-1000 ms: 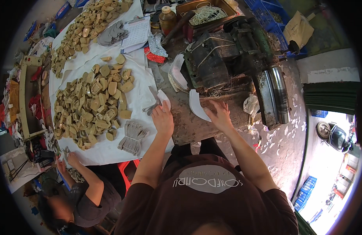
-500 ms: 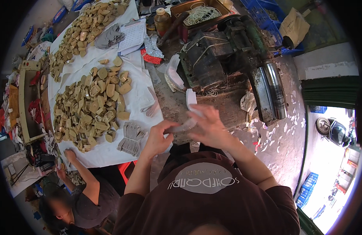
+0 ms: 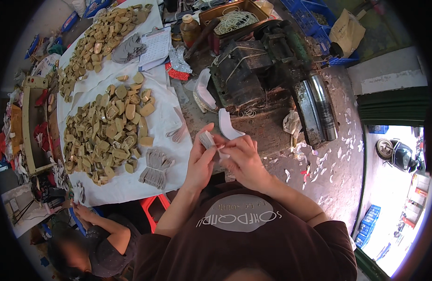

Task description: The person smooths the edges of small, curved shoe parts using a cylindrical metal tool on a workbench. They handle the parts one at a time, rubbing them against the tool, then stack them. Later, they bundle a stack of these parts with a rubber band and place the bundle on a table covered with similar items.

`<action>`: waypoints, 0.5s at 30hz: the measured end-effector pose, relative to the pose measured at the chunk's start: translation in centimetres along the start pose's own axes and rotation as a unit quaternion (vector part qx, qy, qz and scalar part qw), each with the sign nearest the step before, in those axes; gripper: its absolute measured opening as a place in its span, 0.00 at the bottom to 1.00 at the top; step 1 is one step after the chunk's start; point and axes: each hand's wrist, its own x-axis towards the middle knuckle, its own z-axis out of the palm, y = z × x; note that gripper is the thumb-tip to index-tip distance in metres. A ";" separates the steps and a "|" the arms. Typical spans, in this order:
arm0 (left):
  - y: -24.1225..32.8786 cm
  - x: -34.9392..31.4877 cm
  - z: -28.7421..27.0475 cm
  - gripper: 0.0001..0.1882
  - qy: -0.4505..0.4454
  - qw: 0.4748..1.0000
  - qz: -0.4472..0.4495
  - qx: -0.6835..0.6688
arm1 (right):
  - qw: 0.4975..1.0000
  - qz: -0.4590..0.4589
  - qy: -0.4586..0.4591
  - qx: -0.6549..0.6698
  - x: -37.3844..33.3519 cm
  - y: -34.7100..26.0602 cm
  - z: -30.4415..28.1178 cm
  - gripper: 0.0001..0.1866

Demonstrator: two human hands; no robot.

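Note:
Just in front of my chest, my left hand [image 3: 200, 161] is closed around a small bundle of pale grey strips [image 3: 206, 139], which sticks up between thumb and fingers. Close against it, my right hand [image 3: 244, 161] has its fingers pinched together at the bundle's lower end. What those fingertips grip is partly hidden and too small to name. Beyond my hands, a stack of curved white strips [image 3: 227, 125] lies on the bench. A banded bundle of grey strips [image 3: 155, 168] rests on the white sheet to the left of my left hand.
A heap of tan heel-shaped pieces [image 3: 106, 131] covers the white sheet [image 3: 167, 140], with another heap behind. A dark machine with a metal roller [image 3: 322, 105] stands at right. A co-worker [image 3: 103, 239] sits at lower left beside a red stool [image 3: 155, 206].
My hands have come closer together, and my right fingers have closed from a blurred, spread pose. The bundle has tilted more upright. The co-worker's arm has drawn back from the sheet.

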 end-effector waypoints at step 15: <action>0.0 0.1 0.7 0.38 -0.087 0.933 0.035 0.349 | 0.983 0.106 -0.088 0.117 1.1 1.0 -1.9 0.04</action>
